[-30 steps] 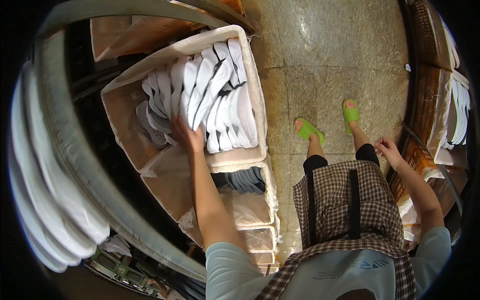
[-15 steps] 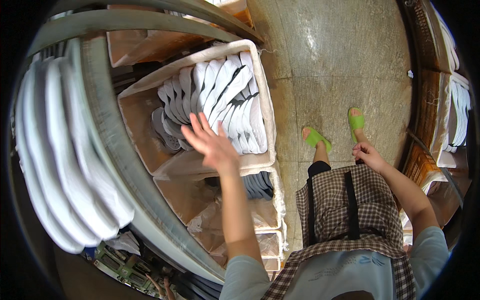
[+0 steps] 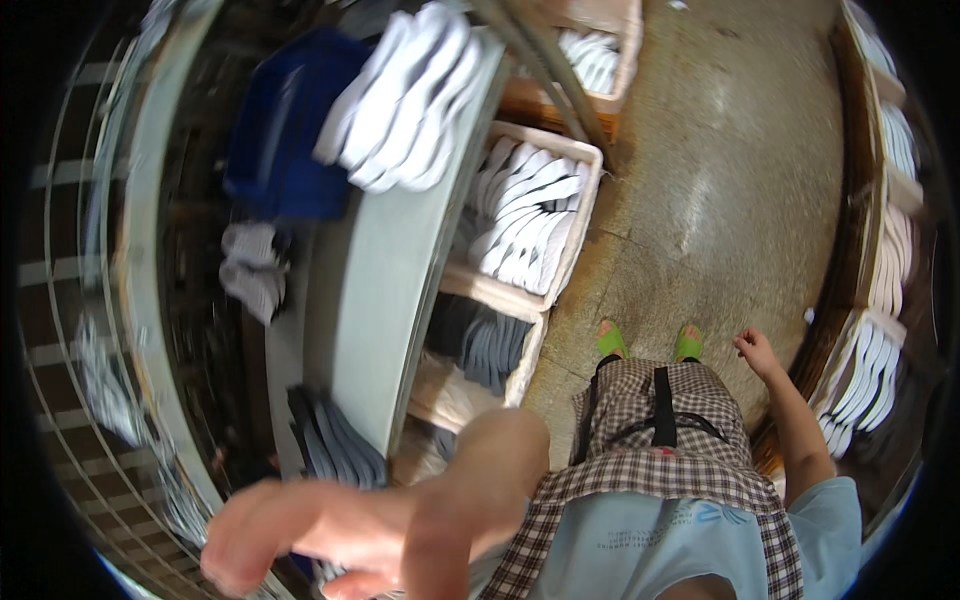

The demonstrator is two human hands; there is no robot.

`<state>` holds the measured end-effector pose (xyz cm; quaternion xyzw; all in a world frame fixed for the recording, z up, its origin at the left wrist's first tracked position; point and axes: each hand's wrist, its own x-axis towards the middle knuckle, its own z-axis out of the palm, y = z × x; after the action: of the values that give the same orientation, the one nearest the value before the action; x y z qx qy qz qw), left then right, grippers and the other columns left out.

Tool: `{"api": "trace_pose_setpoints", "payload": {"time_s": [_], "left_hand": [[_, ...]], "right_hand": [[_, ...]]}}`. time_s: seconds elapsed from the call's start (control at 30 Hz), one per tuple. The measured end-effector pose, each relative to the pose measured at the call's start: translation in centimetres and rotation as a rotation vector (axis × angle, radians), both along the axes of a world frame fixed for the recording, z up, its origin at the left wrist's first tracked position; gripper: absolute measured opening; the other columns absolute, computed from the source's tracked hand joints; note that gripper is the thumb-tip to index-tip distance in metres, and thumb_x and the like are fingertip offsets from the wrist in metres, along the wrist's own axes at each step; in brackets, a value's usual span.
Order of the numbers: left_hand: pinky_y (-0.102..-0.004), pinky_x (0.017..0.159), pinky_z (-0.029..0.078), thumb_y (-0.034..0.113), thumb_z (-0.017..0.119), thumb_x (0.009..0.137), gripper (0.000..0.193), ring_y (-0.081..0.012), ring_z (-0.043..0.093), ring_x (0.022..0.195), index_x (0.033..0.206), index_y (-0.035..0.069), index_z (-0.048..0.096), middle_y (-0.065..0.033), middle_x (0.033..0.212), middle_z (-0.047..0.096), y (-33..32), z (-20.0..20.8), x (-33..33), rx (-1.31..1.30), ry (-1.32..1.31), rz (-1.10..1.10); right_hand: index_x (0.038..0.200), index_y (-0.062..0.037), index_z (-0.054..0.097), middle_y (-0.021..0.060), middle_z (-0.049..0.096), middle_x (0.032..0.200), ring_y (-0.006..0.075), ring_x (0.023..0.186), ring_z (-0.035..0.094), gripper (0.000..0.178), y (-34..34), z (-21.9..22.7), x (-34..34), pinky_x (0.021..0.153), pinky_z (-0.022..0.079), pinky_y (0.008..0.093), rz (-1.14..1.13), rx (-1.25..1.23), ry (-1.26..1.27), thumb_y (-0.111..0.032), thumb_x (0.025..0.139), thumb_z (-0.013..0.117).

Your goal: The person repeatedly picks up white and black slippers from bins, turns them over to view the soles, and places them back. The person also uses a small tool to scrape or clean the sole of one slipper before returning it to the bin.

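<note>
Light-blue shirt [image 3: 620, 560], brown checked apron [image 3: 705, 400], green slides [image 3: 689, 346], shorts apparently dark.

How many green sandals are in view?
2: the left sandal and the right sandal, both worn, on the floor just beyond the checked apron. No others show.

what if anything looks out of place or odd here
A small pale scrap lies loose on the floor, beyond the right hand, and another at the picture's top edge: odd, since the white pieces sit in rows in a lined bin. I see nothing spilled.
</note>
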<state>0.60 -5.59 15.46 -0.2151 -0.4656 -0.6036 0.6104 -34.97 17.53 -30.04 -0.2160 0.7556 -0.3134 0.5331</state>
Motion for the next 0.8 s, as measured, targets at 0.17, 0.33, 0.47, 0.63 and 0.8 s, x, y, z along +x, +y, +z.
{"api": "trace_pose_setpoints", "payload": {"time_s": [0.17, 0.33, 0.47, 0.63, 0.8], "left_hand": [[-0.0282, 0.081, 0.056, -0.011, 0.058, 0.075, 0.05, -0.0255, 0.064, 0.087, 0.121, 0.0, 0.042, -0.0103, 0.134, 0.033, 10.0, 6.9, 1.3, -0.015, -0.024, -0.27], [-0.0299, 0.077, 0.058, -0.013, 0.056, 0.075, 0.049, -0.0283, 0.064, 0.085, 0.121, -0.002, 0.044, -0.0121, 0.134, 0.034, 14.5, 8.9, 0.8, -0.104, 0.084, -0.256], [-0.0293, 0.075, 0.058, -0.012, 0.053, 0.077, 0.049, -0.0292, 0.063, 0.084, 0.124, -0.003, 0.042, -0.0124, 0.135, 0.031, 17.0, 8.9, 2.0, -0.148, 0.095, -0.1], [-0.0316, 0.076, 0.058, -0.013, 0.054, 0.075, 0.053, -0.0279, 0.063, 0.085, 0.126, -0.002, 0.04, -0.0123, 0.134, 0.031, 17.6, 10.9, 5.5, -0.077, -0.09, -0.058], [-0.0318, 0.075, 0.057, -0.009, 0.054, 0.076, 0.052, -0.027, 0.061, 0.086, 0.125, 0.002, 0.041, -0.0105, 0.133, 0.031, 14.4, 10.6, 6.6, -0.263, 0.041, -0.061]], "right_hand": [[0.086, 0.002, 0.055, 0.0077, 0.057, 0.072, 0.0168, 0.062, 0.054, 0.024, 3.3, 0.8, -4.2, 0.058, 0.046, 0.0329, 0.21, 0.098, 0.211, -0.019, 0.081, 0.064], [0.092, 0.0051, 0.058, 0.0128, 0.062, 0.079, 0.0199, 0.066, 0.059, 0.031, 4.3, 1.2, -6.9, 0.061, 0.048, 0.0345, 0.344, 0.185, 0.273, -0.022, 0.08, 0.065], [0.096, 0.0045, 0.059, 0.0142, 0.063, 0.082, 0.0216, 0.07, 0.06, 0.033, 2.4, 1.3, -7.0, 0.065, 0.049, 0.0349, 0.469, 0.098, 0.341, -0.023, 0.079, 0.064], [0.097, 0.0018, 0.06, 0.0155, 0.065, 0.088, 0.0267, 0.081, 0.061, 0.035, -2.3, 3.0, -3.3, 0.073, 0.048, 0.0365, 0.509, 0.049, 0.284, -0.027, 0.078, 0.065], [0.096, 0.0012, 0.061, 0.0168, 0.065, 0.089, 0.0279, 0.084, 0.061, 0.036, -5.4, 6.4, 2.1, 0.075, 0.048, 0.0368, 0.651, -0.064, 0.372, -0.029, 0.077, 0.065]]}}
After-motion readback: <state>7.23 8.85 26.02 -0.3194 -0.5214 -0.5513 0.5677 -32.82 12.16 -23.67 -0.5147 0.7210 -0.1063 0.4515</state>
